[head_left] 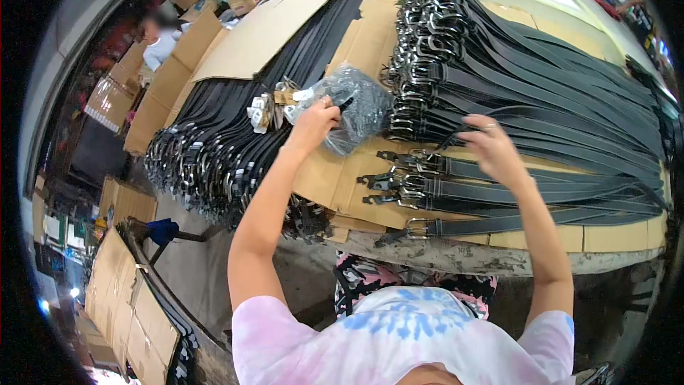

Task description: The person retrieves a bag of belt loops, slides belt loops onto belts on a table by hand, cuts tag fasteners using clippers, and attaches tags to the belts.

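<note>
Bag of clear plastic (365,122), likely light and slippery (best gathered by its rim), lies on the table (470,258) under a narrowed left hand (313,126), the right hand (493,151) loosely curled over dark belts (563,125), both grips unclear.

Two hands (319,125) (491,146), one plastic bag (360,114), two big belt heaps (214,110) (541,78) (single belts overlap too much to count), one other person (160,46).
</note>
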A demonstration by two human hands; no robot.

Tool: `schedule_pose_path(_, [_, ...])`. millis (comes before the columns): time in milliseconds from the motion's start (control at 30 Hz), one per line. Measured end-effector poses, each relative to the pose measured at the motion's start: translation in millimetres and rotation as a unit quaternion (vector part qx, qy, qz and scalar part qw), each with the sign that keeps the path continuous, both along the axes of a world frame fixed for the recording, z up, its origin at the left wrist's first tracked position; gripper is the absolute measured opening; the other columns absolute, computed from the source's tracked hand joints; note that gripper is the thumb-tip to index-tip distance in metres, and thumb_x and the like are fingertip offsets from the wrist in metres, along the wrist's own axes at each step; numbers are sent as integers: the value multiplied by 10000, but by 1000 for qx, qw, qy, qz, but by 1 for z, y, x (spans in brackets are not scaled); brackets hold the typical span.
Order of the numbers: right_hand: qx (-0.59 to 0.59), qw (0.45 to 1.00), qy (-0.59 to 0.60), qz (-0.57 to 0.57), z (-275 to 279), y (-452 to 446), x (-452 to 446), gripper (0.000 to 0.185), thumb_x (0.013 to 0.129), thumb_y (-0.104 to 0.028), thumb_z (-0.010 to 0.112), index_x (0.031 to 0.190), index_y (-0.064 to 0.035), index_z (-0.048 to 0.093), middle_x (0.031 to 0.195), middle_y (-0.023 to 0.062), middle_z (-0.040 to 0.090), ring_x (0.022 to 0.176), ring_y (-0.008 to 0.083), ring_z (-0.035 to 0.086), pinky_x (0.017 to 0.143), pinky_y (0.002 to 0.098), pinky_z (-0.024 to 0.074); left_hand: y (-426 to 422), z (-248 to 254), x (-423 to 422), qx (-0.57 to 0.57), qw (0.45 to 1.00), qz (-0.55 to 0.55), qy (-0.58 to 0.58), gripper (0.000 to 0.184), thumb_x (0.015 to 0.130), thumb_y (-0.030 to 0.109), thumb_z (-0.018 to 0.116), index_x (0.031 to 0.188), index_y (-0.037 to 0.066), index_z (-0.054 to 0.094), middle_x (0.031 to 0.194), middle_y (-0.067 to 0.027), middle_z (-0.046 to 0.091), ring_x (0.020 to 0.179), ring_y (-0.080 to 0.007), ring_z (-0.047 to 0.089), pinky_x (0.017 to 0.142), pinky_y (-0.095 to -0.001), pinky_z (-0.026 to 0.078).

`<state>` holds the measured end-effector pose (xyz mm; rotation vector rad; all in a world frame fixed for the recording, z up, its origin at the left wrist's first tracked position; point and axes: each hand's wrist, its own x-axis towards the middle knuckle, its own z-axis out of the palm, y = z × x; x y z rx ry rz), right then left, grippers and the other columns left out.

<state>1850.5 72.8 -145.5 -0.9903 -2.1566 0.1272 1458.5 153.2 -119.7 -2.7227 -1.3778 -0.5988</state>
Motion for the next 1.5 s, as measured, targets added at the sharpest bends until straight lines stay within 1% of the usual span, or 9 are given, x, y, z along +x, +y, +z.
schedule_pose_path(300, [20,985,-158,68,-33,30,-40,229,733,-72,655,958,-77,608,918,92,549,1002,282,501,998,440,336,7,21,-15,-54,991,-33,-115,98,778,34,635,855,-25,617,774,-127,621,733,-259,595,668,-333,452])
schedule_pose_path(367, [-16,988,-143,61,-35,32,-43,165,764,-78,638,925,-73,604,901,85,554,987,268,520,993,450,336,8,18,-15,-20,994,-29,-100,109,801,43,627,884,-24,604,775,-99,633,714,-211,595,657,-316,454])
schedule_pose_path(467, [-93,990,-62,87,3,25,-40,130,798,-54,599,927,-65,596,862,94,594,917,272,562,961,413,345,18,15,-21,-167,940,2,-297,80,882,92,592,895,22,556,833,-37,656,687,-78,548,629,-238,434])
schedule_pose_path(667, [-348,923,64,150,59,15,-30,296,808,-93,672,1091,-76,588,758,-1,518,761,87,489,729,252,396,14,30,-5,-304,805,-66,-505,52,903,102,578,919,58,556,836,-50,659,679,-65,538,653,-214,439])
schedule_pose_path(833, [-322,906,169,217,63,18,-22,352,748,-5,713,1066,-63,572,867,-1,520,794,103,490,761,264,401,5,52,32,-209,816,-83,-532,89,911,120,574,935,38,548,808,-51,648,706,-92,567,653,-237,457])
schedule_pose_path(900, [-289,908,203,226,66,18,-19,279,751,31,698,986,-43,566,875,7,538,824,105,503,779,267,406,-3,49,56,-290,732,-125,-604,97,943,151,526,959,55,522,749,-18,597,681,-99,549,679,-267,463])
schedule_pose_path(1200, [-90,938,269,197,97,11,12,150,733,69,650,863,1,621,902,47,548,807,103,520,699,226,418,-68,24,162,-469,662,-162,-561,289,969,219,474,1124,-8,563,747,48,456,686,-39,392,599,-179,301])
schedule_pose_path(1333, [-197,865,417,198,94,3,20,114,728,56,658,804,0,594,949,64,519,848,112,514,696,221,406,-77,14,180,-493,638,-202,-556,303,923,148,558,1175,-22,562,859,21,559,712,-51,430,637,-186,346])
schedule_pose_path(1500, [-203,890,329,240,81,3,10,110,739,48,674,795,-5,596,877,47,539,829,117,511,706,233,409,-82,20,192,-473,642,-246,-550,196,910,133,577,1047,-8,586,922,-20,605,752,-86,492,679,-212,391])
